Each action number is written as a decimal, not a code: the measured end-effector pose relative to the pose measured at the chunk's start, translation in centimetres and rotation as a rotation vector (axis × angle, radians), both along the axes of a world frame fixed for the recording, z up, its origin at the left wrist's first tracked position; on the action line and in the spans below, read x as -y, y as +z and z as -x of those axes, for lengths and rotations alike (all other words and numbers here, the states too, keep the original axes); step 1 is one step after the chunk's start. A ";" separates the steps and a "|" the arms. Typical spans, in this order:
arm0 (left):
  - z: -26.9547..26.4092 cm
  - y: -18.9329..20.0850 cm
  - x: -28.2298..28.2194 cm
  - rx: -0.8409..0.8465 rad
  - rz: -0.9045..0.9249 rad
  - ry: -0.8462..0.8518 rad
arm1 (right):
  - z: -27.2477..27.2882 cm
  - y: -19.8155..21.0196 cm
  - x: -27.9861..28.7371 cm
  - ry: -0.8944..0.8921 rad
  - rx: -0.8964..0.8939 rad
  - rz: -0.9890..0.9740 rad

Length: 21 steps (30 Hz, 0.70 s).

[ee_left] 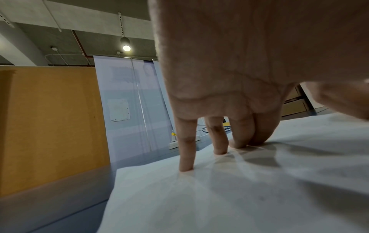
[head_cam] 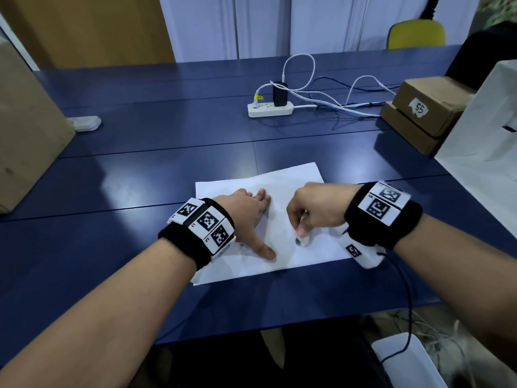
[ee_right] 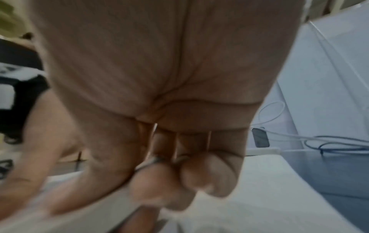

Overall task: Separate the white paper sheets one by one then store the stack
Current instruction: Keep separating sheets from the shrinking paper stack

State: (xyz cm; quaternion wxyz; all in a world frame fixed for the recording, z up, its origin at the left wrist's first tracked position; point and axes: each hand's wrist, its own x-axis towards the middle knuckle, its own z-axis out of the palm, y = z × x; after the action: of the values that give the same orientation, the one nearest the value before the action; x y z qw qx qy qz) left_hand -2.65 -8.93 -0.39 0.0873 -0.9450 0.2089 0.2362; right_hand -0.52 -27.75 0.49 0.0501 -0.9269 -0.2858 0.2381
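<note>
A stack of white paper sheets (head_cam: 291,180) lies on the blue table (head_cam: 140,177) in front of me. My left hand (head_cam: 249,211) lies flat on the stack's left part, thumb spread toward me. In the left wrist view its straight fingers (ee_left: 186,151) press the paper (ee_left: 199,197). My right hand (head_cam: 300,222) hovers curled over the stack's right half, gripping a small white object with a dark tip (head_cam: 302,240); I cannot make out what it is. The right wrist view is blurred and shows curled fingers (ee_right: 209,175) over the paper (ee_right: 269,197).
A white power strip (head_cam: 270,109) with a black charger and loose cables sits at the back. Stacked cardboard boxes (head_cam: 425,107) and a white paper bag (head_cam: 486,121) stand at the right. A large cardboard box (head_cam: 25,135) stands at the left, beside a small white item (head_cam: 85,123).
</note>
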 end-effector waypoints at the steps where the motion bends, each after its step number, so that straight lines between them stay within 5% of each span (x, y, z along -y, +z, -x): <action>1: 0.0 0.0 0.0 0.000 0.001 0.000 | -0.5 -0.1 0.0 -0.036 0.089 -0.026; 4: -0.1 0.1 0.0 -0.002 0.002 0.004 | -1.2 -0.2 0.2 -0.117 0.240 -0.086; 9: 0.0 -0.1 -0.1 0.003 -0.001 -0.001 | 0.9 0.2 0.4 0.025 -0.061 0.010; 14: -0.1 -0.1 -0.1 -0.002 -0.003 0.004 | -0.7 0.0 0.5 -0.118 0.233 -0.091; 19: -0.2 -0.3 -0.2 0.001 0.001 0.010 | 1.0 0.5 0.8 0.035 -0.065 0.034; 21: -0.2 -0.3 -0.1 0.001 -0.003 0.004 | 0.7 0.1 0.8 -0.002 -0.005 0.012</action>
State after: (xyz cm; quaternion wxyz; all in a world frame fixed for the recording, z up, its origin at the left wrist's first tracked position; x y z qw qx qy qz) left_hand -2.42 -8.82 -0.70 0.0882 -0.9454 0.2064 0.2363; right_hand -1.21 -28.51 0.60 0.0456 -0.9269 -0.2831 0.2421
